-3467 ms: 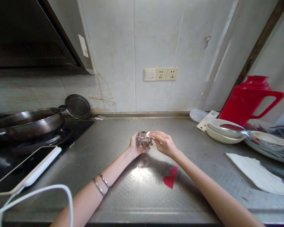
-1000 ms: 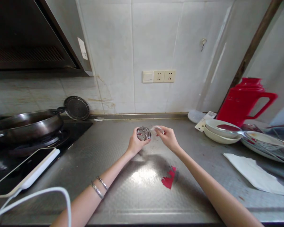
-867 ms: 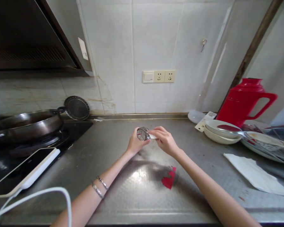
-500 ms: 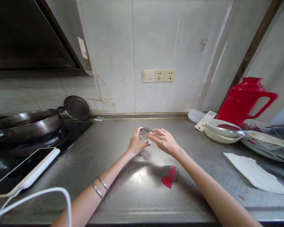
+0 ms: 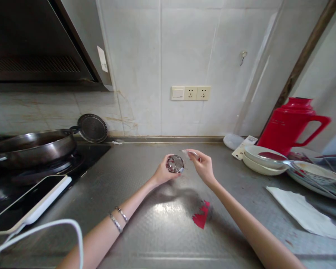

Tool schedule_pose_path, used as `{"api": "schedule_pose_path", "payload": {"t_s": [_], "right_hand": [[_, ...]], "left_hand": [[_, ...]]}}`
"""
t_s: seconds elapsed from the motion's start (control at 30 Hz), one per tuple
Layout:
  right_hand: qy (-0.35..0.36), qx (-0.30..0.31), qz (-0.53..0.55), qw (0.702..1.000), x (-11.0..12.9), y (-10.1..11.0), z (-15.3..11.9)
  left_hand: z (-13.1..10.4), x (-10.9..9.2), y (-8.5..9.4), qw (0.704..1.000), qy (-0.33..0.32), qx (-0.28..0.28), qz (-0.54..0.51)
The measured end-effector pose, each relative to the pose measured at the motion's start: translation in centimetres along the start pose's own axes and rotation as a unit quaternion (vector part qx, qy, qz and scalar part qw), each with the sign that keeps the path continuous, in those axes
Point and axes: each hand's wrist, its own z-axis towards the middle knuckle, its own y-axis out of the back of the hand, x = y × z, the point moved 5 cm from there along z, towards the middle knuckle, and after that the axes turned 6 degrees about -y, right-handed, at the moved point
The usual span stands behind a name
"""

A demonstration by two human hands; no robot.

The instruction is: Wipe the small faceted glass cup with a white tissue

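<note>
A small clear faceted glass (image 5: 175,164) is in my left hand (image 5: 164,170), whose fingers and thumb wrap round it over the counter. To its right, my right hand (image 5: 203,166) pinches a small whitish scrap (image 5: 189,153), apart from the glass. The scrap looks like tissue, though its shape is blurred. On the steel counter (image 5: 162,239), below and between my hands, lies a torn red piece (image 5: 202,215).
A phone (image 5: 30,201) with a white cable and a pan (image 5: 36,145) are at the left. A black round lid (image 5: 92,128) leans on the wall. At the right stand a red thermos (image 5: 289,125), stacked bowls (image 5: 264,160) and a white napkin (image 5: 302,213).
My right hand has moved right, away from the glass, with the whitish scrap in its fingers. The glass opening now shows uncovered, and my left hand still holds it. The view has shifted slightly.
</note>
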Motion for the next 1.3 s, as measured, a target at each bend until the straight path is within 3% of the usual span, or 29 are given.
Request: {"api": "schedule_pose_path", "payload": {"t_s": [0.2, 0.4, 0.53, 0.63, 0.73, 0.8, 0.97, 1.2, 1.3], "right_hand": [[0.001, 0.009, -0.022, 1.0, -0.7, -0.4, 0.2], [0.061, 0.091, -0.054, 0.993, 0.0, -2.0, -0.8], [0.195, 0.113, -0.09, 0.97, 0.5, -3.1, -2.3], [0.328, 0.154, -0.134, 0.922, 1.2, -4.0, -4.0], [0.4, 0.189, -0.165, 0.882, 1.7, -4.4, -4.9], [0.409, 0.189, -0.17, 0.876, 1.8, -4.1, -4.7], [0.372, 0.135, -0.169, 0.903, 1.5, -2.7, -3.2], [0.4, 0.18, -0.165, 0.883, 2.5, -3.2, -4.4], [0.35, 0.158, -0.136, 0.913, 1.8, -3.1, -3.7]], "left_hand": [[0.4, 0.3, -0.5, 0.999, 0.002, 0.038, -0.034], [0.3, 0.5, -0.5, 0.997, -0.019, 0.041, -0.069], [-0.1, 1.0, -0.3, 0.996, -0.011, 0.04, -0.08], [-0.6, 0.6, -0.4, 0.994, -0.018, 0.055, -0.092], [-0.8, -0.3, -0.5, 0.996, -0.039, 0.052, -0.062], [-0.9, -0.6, -0.6, 0.996, -0.038, 0.055, -0.06], [-1.2, -0.2, -0.6, 0.992, 0.023, 0.056, -0.107], [-1.3, 0.0, -0.4, 0.99, 0.032, 0.044, -0.127], [-1.3, -0.2, -0.2, 0.992, 0.032, 0.044, -0.115]]}}
